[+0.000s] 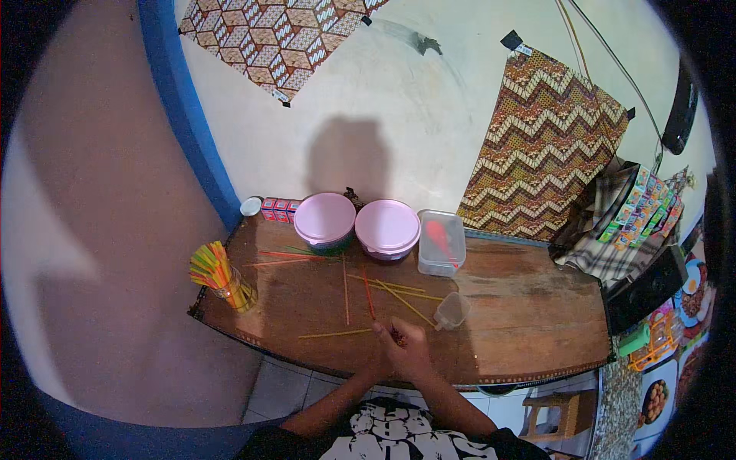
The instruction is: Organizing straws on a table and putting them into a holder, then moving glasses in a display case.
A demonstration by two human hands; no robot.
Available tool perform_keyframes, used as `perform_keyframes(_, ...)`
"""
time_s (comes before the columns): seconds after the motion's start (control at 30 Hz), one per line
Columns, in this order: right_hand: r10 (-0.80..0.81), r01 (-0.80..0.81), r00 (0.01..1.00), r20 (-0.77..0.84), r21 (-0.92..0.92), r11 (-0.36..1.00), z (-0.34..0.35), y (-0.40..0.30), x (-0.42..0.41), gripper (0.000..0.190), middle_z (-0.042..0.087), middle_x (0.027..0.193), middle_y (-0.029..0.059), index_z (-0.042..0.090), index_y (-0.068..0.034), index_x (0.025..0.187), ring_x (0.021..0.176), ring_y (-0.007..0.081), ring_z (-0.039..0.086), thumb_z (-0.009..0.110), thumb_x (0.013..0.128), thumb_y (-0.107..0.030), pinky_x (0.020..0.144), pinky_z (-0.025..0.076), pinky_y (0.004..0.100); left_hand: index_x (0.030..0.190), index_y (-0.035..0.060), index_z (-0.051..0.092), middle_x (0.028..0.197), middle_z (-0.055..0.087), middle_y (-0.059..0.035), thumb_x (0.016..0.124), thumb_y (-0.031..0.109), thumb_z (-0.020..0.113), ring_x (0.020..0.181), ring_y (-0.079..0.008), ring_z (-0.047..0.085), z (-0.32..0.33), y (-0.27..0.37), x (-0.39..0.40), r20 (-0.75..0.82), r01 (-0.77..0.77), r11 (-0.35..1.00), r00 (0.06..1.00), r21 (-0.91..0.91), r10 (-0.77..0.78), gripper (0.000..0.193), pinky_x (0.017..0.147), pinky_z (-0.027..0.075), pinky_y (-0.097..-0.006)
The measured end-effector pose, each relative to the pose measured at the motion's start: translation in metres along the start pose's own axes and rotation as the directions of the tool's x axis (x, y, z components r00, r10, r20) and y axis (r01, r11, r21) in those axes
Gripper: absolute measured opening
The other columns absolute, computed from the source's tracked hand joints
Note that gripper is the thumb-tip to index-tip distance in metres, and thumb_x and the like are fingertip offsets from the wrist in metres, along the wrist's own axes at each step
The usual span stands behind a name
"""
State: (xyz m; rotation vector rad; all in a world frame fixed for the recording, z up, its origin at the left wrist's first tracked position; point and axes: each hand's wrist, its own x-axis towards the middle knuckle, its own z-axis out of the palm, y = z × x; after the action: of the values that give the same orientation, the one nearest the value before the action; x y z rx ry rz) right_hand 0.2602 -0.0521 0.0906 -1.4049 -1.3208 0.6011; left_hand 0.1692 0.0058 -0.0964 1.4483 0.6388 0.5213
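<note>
My right hand [409, 347] is curled above the near edge of the wooden table, fingers closed around some small reddish-brown bits [398, 337] too small to identify. Pressed against it, my left hand [380, 357] is partly hidden, so its grip cannot be made out. A thin red straw [368, 293] runs up to the fingertips; whether it is held is unclear. Just left of the hands lies a yellow straw [333, 333]. More yellow straws [405, 302] lie beyond the hands, beside a small translucent plastic cup [453, 310] on its side. An orange straw [346, 290] points toward the wall.
Two tubs with pink lids [325, 217] [388, 227] stand by the wall, beside a translucent box [441, 244] with a red spoon inside. A jar of coloured straws [233, 290] stands at the table's left edge. Small boxes [280, 210] and hanging sachets [641, 207] flank the wooden table [529, 310].
</note>
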Motion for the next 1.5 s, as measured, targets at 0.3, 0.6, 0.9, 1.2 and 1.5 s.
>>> perform_keyframes(0.3, 0.05, -0.058, 0.994, 0.093, 0.081, 0.995, 0.008, 0.038, -0.006, 0.047, 0.054, 0.072, 0.0001, 0.06, -0.002, 0.079, 0.067, 0.0094, 0.049, 0.06, 0.109, -0.038, 0.058, 0.041, 0.0315, 0.136, 0.0012, 0.056, 0.131, 0.063, -0.0109, 0.107, 0.033, 0.061, 0.127, -0.0242, 0.06, -0.009, -0.009, 0.004, 0.003, 0.007, 1.0, 1.0, 0.03, -0.007, 0.043, 0.107, 0.049, -0.0393)
perform_keyframes(0.6, 0.099, -0.155, 0.984, 0.149, 0.439, 0.885, 0.025, 0.026, 0.001, 0.052, 0.051, 0.075, -0.0031, 0.059, -0.007, 0.093, 0.068, 0.0144, 0.045, 0.047, 0.109, -0.055, 0.062, 0.041, 0.0374, 0.134, 0.001, 0.057, 0.13, 0.064, -0.0132, 0.106, 0.03, 0.062, 0.125, -0.0249, 0.062, -0.008, -0.013, 0.001, -0.259, -0.193, 0.959, 0.934, 0.209, 0.245, 0.04, 0.106, 0.049, -0.0394)
perform_keyframes(0.9, 0.121, -0.249, 0.968, 0.218, 0.827, 0.505, 0.042, -0.012, 0.021, 0.037, 0.061, 0.079, 0.002, 0.059, -0.008, 0.097, 0.076, 0.0166, 0.061, 0.054, 0.107, -0.043, 0.07, 0.05, 0.0312, 0.139, 0.0005, 0.051, 0.13, 0.064, -0.0182, 0.109, 0.026, 0.053, 0.123, -0.031, 0.063, -0.041, 0.055, -0.069, -0.456, -0.344, 0.907, 0.785, 0.243, 0.42, 0.04, 0.104, 0.05, -0.0431)
perform_keyframes(1.2, -0.265, -0.119, 0.925, 0.272, 0.87, 0.478, 0.116, -0.106, 0.077, 0.048, 0.039, 0.075, 0.0028, 0.046, -0.009, 0.082, 0.073, 0.018, 0.04, 0.048, 0.109, -0.048, 0.073, 0.034, 0.0352, 0.124, 0.0008, 0.054, 0.108, 0.061, -0.0258, 0.1, 0.013, 0.054, 0.097, -0.0471, 0.062, -0.142, 0.155, -0.107, -0.509, -0.057, 0.657, 0.584, 0.751, 0.632, 0.027, 0.086, 0.051, -0.0485)
perform_keyframes(1.5, -0.588, 0.067, 0.781, 0.211, 0.907, 0.415, 0.203, -0.233, 0.164, 0.045, 0.045, 0.075, 0.0012, 0.043, -0.008, 0.077, 0.071, 0.0138, 0.041, 0.039, 0.112, -0.037, 0.068, 0.034, 0.0321, 0.108, -0.0025, 0.069, 0.091, 0.068, -0.0049, 0.098, 0.009, 0.065, 0.091, -0.0081, 0.056, -0.268, 0.288, -0.111, -0.668, -0.22, 0.744, 0.333, 0.631, 0.666, 0.016, 0.081, 0.05, -0.0307)
